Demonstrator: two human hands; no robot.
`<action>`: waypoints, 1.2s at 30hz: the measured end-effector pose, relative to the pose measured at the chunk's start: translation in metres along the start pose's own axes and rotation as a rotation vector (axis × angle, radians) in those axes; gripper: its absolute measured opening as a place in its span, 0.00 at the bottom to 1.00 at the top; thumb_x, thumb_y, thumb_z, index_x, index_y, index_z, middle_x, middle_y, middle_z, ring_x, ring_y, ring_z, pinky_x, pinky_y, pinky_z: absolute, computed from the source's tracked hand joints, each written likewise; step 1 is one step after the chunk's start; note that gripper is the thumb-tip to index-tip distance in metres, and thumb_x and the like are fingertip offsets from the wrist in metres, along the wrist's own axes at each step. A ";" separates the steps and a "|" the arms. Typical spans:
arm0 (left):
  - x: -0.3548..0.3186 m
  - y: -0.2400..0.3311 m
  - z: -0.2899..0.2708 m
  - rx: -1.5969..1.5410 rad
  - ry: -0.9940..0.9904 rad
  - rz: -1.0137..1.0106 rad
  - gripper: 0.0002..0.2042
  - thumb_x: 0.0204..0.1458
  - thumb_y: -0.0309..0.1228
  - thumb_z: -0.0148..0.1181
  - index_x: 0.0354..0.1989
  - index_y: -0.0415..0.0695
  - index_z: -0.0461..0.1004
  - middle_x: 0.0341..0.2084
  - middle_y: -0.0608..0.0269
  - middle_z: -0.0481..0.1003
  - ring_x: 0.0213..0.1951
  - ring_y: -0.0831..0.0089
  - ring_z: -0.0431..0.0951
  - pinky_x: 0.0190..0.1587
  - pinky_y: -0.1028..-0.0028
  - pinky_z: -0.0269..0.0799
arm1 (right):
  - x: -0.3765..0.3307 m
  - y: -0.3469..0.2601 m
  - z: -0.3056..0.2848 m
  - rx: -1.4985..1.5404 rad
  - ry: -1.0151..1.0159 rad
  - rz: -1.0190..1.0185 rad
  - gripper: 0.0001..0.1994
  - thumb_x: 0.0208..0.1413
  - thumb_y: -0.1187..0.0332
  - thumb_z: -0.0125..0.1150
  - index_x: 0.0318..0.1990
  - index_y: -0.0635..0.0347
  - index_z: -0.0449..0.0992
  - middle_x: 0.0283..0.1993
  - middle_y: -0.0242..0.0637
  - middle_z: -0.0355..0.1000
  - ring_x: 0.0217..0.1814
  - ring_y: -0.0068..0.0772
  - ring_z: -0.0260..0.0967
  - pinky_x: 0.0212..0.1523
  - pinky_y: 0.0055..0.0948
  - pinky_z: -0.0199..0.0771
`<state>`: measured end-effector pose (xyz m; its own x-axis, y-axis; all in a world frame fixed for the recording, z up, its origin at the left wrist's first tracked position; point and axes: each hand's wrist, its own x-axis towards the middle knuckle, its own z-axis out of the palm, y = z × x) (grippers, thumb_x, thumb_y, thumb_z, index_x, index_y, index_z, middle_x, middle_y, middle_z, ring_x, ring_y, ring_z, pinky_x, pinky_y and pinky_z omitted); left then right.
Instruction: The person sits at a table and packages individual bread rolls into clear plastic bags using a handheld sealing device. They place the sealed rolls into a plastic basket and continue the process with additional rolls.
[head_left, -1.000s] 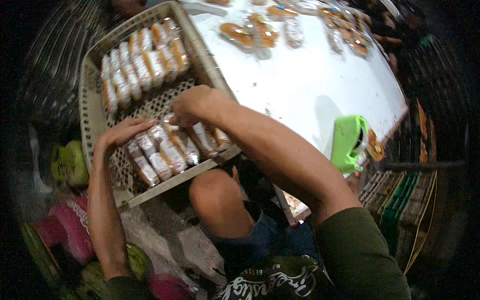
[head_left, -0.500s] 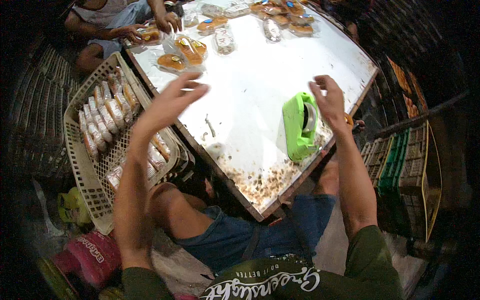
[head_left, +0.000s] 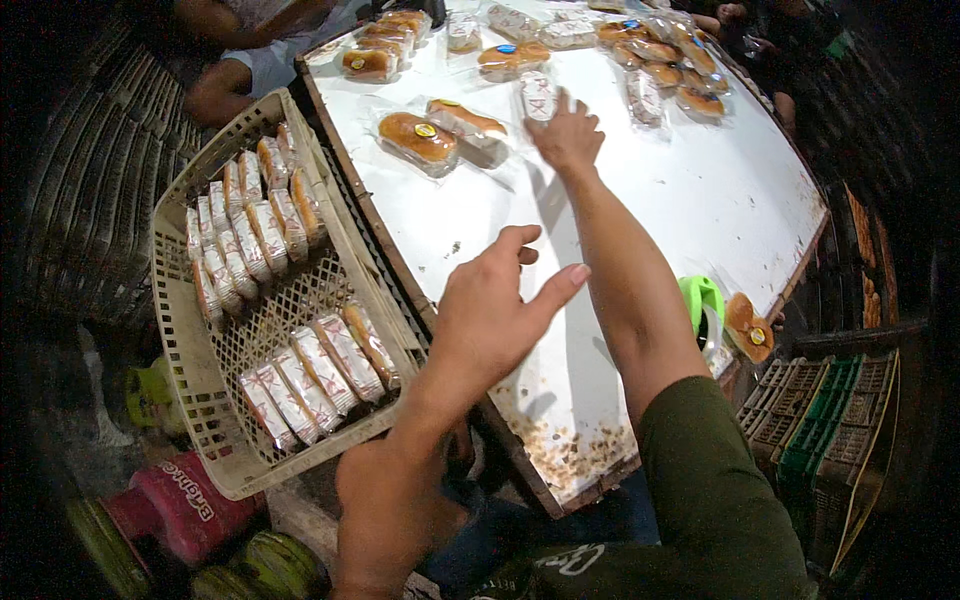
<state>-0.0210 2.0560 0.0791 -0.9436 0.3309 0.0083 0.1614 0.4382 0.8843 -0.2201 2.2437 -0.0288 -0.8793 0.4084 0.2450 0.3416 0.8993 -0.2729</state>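
My right hand (head_left: 567,138) is stretched far across the white table, fingers spread at the near end of a bagged bread roll (head_left: 538,95) that lies printed side up. Whether the fingertips press on its wrapper is hard to tell. Closer in, my left hand (head_left: 488,305) hovers over the table's left part, thumb and fingers apart, holding nothing. Beyond it lie two clear-bagged brown bread rolls (head_left: 418,138) with yellow stickers. A green tape dispenser (head_left: 703,300) stands at the right edge, partly hidden behind my right arm.
Left of the table, a cream plastic basket (head_left: 170,320) holds rows of wrapped rolls. More bagged rolls (head_left: 660,60) are heaped at the far side. An unwrapped-looking bun pair (head_left: 748,328) sits by the dispenser. Stacked crates (head_left: 815,400) stand at right. Other people sit at the far corners.
My right hand has moved from beside the tape dispenser to the far bagged roll. My left hand has come nearer and rightward. The view has shifted; the other person's hands have left the far-left rolls.
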 end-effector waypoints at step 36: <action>-0.022 -0.008 -0.001 0.177 0.005 -0.056 0.30 0.54 0.52 0.57 0.51 0.33 0.70 0.42 0.42 0.77 0.45 0.50 0.78 0.48 0.60 0.72 | -0.216 0.092 -0.100 1.462 -0.283 0.409 0.38 0.56 0.62 0.61 0.65 0.62 0.43 0.56 0.54 0.66 0.54 0.41 0.69 0.49 0.36 0.73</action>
<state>-0.0017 2.0447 0.0721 -0.9540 0.2976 -0.0357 0.1565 0.5963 0.7874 0.0349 2.2539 -0.0137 -0.8995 0.3865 -0.2037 0.1037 -0.2640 -0.9589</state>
